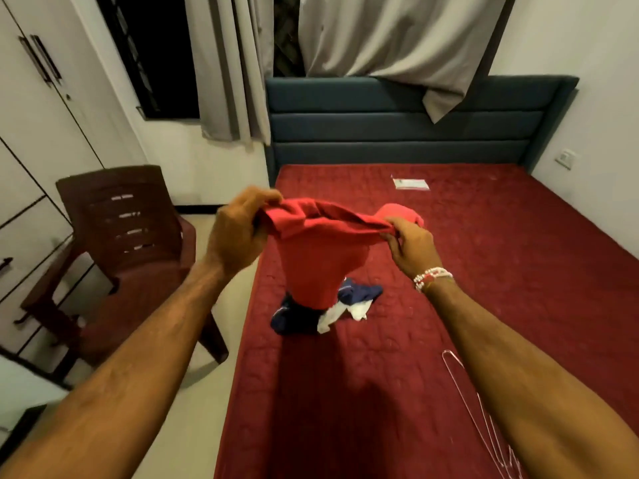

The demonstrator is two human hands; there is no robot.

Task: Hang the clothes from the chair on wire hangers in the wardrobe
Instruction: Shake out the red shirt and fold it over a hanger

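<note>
Both hands, left hand (238, 233) and right hand (409, 245), pinched a red shirt (321, 257) stretched between them above the bed (501, 271); wire hangers (484, 413) lay on the bed's near right part.

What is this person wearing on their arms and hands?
Both forearms are bare, with no sleeves or gloves in view. The right hand has white and red beaded bracelets at its wrist. The left hand and wrist wear nothing.

Red bed (484, 271), grey curtains (397, 39), paper (410, 183)
</note>
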